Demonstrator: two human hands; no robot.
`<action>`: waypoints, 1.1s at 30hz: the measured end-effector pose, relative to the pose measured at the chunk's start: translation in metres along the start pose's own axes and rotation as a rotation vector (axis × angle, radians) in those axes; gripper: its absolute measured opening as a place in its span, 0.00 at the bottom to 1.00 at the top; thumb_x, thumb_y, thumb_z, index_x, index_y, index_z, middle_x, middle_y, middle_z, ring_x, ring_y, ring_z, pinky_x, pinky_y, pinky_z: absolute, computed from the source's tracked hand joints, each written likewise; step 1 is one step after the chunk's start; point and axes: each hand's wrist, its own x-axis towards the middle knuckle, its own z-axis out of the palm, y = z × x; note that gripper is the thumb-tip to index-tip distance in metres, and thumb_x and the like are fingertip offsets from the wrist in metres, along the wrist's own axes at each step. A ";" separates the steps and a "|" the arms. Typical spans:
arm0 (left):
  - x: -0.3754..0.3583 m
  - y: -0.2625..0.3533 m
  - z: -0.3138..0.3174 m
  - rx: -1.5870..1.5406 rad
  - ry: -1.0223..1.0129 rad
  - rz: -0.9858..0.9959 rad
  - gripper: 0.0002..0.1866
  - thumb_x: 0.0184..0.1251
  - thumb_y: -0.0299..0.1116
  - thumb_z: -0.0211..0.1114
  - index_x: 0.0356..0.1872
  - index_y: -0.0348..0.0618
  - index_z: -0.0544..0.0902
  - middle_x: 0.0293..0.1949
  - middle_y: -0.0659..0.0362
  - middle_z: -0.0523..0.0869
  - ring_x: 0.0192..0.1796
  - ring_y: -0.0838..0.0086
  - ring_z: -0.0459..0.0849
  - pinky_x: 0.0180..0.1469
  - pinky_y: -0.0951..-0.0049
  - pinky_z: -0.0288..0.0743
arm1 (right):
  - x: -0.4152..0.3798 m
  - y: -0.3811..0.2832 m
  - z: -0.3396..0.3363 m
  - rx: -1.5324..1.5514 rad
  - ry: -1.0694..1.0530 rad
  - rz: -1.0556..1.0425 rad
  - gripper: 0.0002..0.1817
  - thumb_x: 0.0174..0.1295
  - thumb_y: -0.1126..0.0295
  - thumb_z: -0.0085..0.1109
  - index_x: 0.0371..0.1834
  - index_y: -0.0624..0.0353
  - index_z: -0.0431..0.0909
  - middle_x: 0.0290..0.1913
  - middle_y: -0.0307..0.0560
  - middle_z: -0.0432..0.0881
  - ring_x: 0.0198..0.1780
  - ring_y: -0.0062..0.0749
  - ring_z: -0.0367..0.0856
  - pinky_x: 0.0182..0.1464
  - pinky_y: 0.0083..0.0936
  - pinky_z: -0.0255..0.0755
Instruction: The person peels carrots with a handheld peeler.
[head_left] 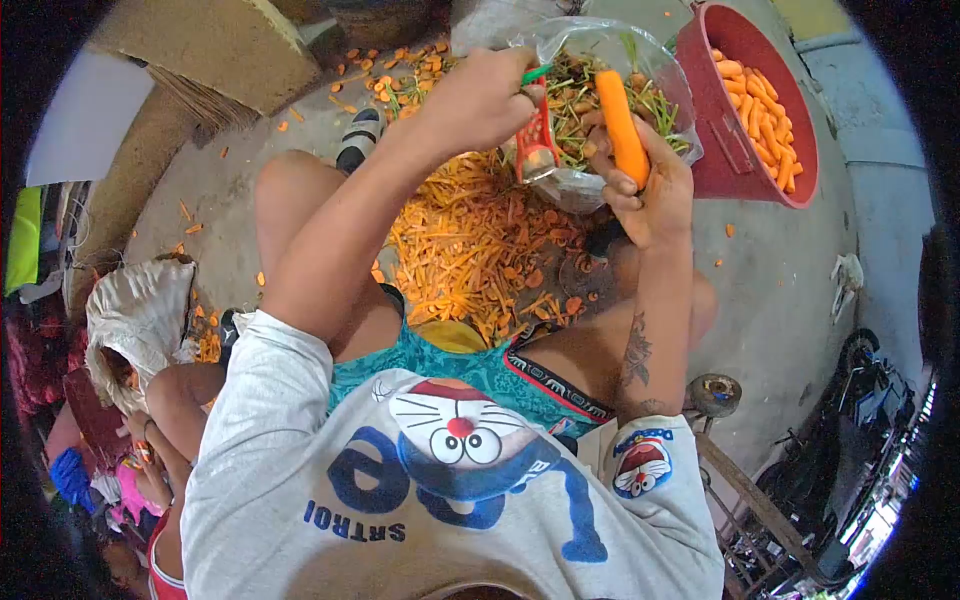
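Note:
My left hand [485, 100] is closed around a tool with a green end [537, 74]; its working part is hidden by my fingers. In my right hand [655, 190] is a smooth orange peeled carrot [622, 125], tilted with its far end up and leftward. The two hands are apart. Beneath them a clear plastic bag [575, 190] holds green stem ends and brownish carrot pieces. A red printed piece [534, 140] shows at the bag's left side, just below my left hand. Between my legs lies a heap of carrot peelings [465, 235].
A red tub [720, 150] full of peeled carrots [765, 120] stands at the upper right. Carrot slices [400, 75] are scattered on the floor at the top. A white sack [135, 310] and another person's arm [160, 440] are at left. A metal stand [745, 500] is at lower right.

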 end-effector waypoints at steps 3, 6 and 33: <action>-0.003 0.019 -0.010 -0.045 -0.089 0.015 0.10 0.68 0.31 0.64 0.44 0.34 0.82 0.37 0.36 0.86 0.43 0.41 0.86 0.45 0.51 0.77 | 0.002 0.001 0.000 -0.027 -0.025 -0.009 0.23 0.80 0.57 0.46 0.60 0.69 0.74 0.35 0.40 0.77 0.21 0.11 0.62 0.16 0.10 0.51; 0.000 -0.008 0.007 0.002 -0.262 0.041 0.12 0.64 0.32 0.63 0.43 0.32 0.81 0.37 0.37 0.86 0.41 0.42 0.86 0.44 0.51 0.78 | -0.002 0.005 0.003 -0.064 -0.053 -0.011 0.23 0.80 0.57 0.45 0.59 0.69 0.75 0.35 0.40 0.77 0.19 0.12 0.61 0.15 0.12 0.51; 0.003 0.002 -0.011 0.130 -0.313 -0.117 0.17 0.60 0.33 0.61 0.41 0.26 0.83 0.38 0.31 0.86 0.44 0.38 0.87 0.51 0.46 0.81 | 0.026 -0.034 -0.026 -0.178 0.482 -0.646 0.34 0.70 0.44 0.63 0.56 0.70 0.79 0.35 0.44 0.84 0.29 0.26 0.76 0.31 0.18 0.70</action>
